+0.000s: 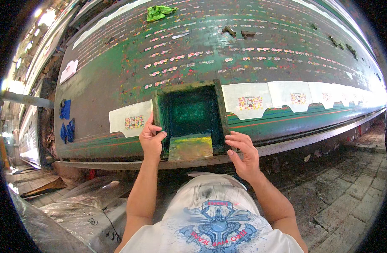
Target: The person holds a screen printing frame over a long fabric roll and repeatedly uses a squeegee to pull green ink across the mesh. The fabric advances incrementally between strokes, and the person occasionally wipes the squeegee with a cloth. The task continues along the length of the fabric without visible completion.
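Observation:
A screen printing frame (221, 109) with a dark mesh lies on the long table in front of me, between pieces of white fabric. Its left side is in the grip of my left hand (152, 137), the thumb over the rim and the fingers along the outer edge. My right hand (243, 155) is by the frame's right side, fingers apart and bent; whether the fingertips touch the wood I cannot tell. Inside the frame, at its near end, a squeegee (190, 147) smeared with yellow and green ink leans, and neither hand is on it.
Printed white fabric pieces (249, 101) run in a row to the right, with one more fabric piece (128, 118) at left. The green table (96, 80) carries a bright green cloth (159, 12), blue scraps (66, 109) and dark clamp-like pieces (248, 33). A metal rail (286, 147) edges it.

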Action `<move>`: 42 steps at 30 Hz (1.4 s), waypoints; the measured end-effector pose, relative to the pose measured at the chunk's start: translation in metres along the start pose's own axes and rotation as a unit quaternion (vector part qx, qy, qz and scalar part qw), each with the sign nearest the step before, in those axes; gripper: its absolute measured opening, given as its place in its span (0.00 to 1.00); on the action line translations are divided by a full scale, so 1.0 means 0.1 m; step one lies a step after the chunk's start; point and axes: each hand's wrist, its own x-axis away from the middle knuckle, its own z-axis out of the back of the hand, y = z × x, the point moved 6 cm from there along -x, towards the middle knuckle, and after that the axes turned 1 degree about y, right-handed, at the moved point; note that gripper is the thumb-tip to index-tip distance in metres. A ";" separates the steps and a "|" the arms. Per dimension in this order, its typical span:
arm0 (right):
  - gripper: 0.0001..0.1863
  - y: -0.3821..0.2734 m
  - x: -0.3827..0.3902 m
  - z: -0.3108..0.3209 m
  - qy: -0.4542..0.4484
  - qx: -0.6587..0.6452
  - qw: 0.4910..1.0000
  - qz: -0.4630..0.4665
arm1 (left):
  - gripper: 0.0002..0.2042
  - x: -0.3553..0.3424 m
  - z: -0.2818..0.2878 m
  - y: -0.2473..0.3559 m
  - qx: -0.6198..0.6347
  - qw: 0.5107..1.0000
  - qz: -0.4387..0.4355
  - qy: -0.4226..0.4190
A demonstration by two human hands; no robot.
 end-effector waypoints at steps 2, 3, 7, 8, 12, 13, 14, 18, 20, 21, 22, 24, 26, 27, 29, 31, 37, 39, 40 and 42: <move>0.19 -0.13 -0.05 0.00 -0.005 0.047 0.998 0.041 | 0.16 0.01 0.00 -0.02 0.005 1.000 0.005 0.000; 0.20 -0.20 -0.07 -0.03 -0.008 0.071 0.996 0.061 | 0.16 0.01 0.04 -0.04 0.001 1.000 0.001 0.000; 0.21 -0.50 -0.15 -0.28 -0.100 0.092 0.981 0.140 | 0.15 -0.01 0.08 -0.15 0.003 1.000 0.003 -0.002; 0.22 -0.57 -0.18 -0.38 -0.132 0.117 0.971 0.158 | 0.15 -0.01 0.07 -0.14 0.001 1.000 0.001 -0.003; 0.27 -0.67 -0.32 -0.85 -0.234 0.238 0.918 0.215 | 0.14 0.01 0.03 -0.08 -0.019 1.000 -0.002 -0.011; 0.26 -0.65 -0.35 -0.97 -0.250 0.270 0.904 0.218 | 0.14 0.01 0.02 -0.06 -0.024 1.000 0.007 -0.010; 0.25 -0.63 -0.37 -1.05 -0.264 0.302 0.889 0.221 | 0.13 0.02 0.02 -0.05 -0.031 0.999 0.010 -0.011; 0.20 -0.66 -0.54 -1.16 -0.323 0.335 0.866 0.183 | 0.13 0.05 -0.03 -0.02 -0.029 0.999 0.016 -0.011; 0.19 -0.72 -0.84 -1.09 -0.375 0.329 0.853 0.154 | 0.15 0.05 -0.07 0.07 -0.033 0.999 0.026 0.003; 0.07 -0.74 -1.00 -1.07 -0.370 0.305 0.863 0.161 | 0.13 0.04 -0.08 0.09 -0.034 0.999 0.018 -0.005; 0.09 -0.70 -1.15 -1.07 -0.386 0.305 0.860 0.135 | 0.12 0.04 -0.08 0.09 -0.036 0.999 0.011 -0.014; 0.11 -0.53 -1.42 -1.04 -0.385 0.275 0.877 0.085 | 0.11 0.04 -0.12 0.09 -0.034 0.999 0.003 -0.026; 0.13 -0.45 -1.68 -1.07 -0.367 0.305 0.875 0.082 | 0.10 0.05 -0.12 0.06 -0.031 0.999 0.001 -0.022; 0.14 -0.41 -1.79 -1.08 -0.358 0.319 0.874 0.081 | 0.10 0.04 -0.13 0.07 -0.048 0.998 -0.023 -0.021; 0.15 -0.36 -1.98 -1.11 -0.275 0.341 0.892 0.110 | 0.10 0.05 -0.12 0.11 -0.086 0.994 -0.069 -0.020; 0.18 -0.34 -2.09 -1.11 -0.206 0.356 0.905 0.110 | 0.10 0.06 -0.12 0.10 -0.096 0.992 -0.076 -0.018; 0.25 -0.39 -1.69 -1.18 -0.216 0.362 0.897 0.135 | 0.10 0.08 -0.13 0.10 -0.114 0.989 -0.087 -0.016; 0.26 -0.46 -1.45 -1.21 -0.237 0.352 0.895 0.140 | 0.10 0.08 -0.12 0.13 -0.118 0.990 -0.082 -0.015; 0.27 -0.51 -1.32 -1.21 -0.245 0.349 0.894 0.140 | 0.10 0.08 -0.12 0.14 -0.120 0.989 -0.082 -0.018; 0.27 -0.58 -1.09 -1.24 -0.248 0.351 0.891 0.147 | 0.10 0.09 -0.10 0.15 -0.133 0.988 -0.077 -0.020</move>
